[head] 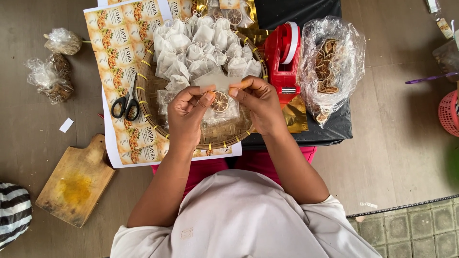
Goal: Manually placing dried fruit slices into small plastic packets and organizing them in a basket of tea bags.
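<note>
Nearest the camera, the person's pale shirt [244, 220] filled the lower frame, with both forearms reaching forward over pink-clad knees.

The left hand [187, 114] was closed in a pinch: thumb and forefinger gripped the left edge of a small clear packet [221, 102] that held a dried citrus slice [220, 101]. The right hand [258, 102] was likewise pinched on the packet's upper right edge, its fingers curled. The packet was thus held between both hands, raised just above the near half of a round woven tray [152, 91].

On the far half of the tray lay a heap of small white drawstring pouches [198, 45], touching one another. A pair of black-handled scissors [126, 102] rested across the tray's left rim and onto a printed label sheet [112, 48] that lay beneath the tray.

To the right of the tray stood a red tape dispenser [283, 59] on a black counter [334, 129], with gold foil [295, 114] lying just below it. Beside the dispenser sat a clear plastic bag of dried citrus slices [330, 67].

On the floor to the left lay a wooden cutting board [76, 179] with a yellow stain, and farther off two small clear bundles [52, 71] of dark contents. A striped cloth [13, 212] showed at the lower left edge; a red basket [449, 112] showed at the right edge.
</note>
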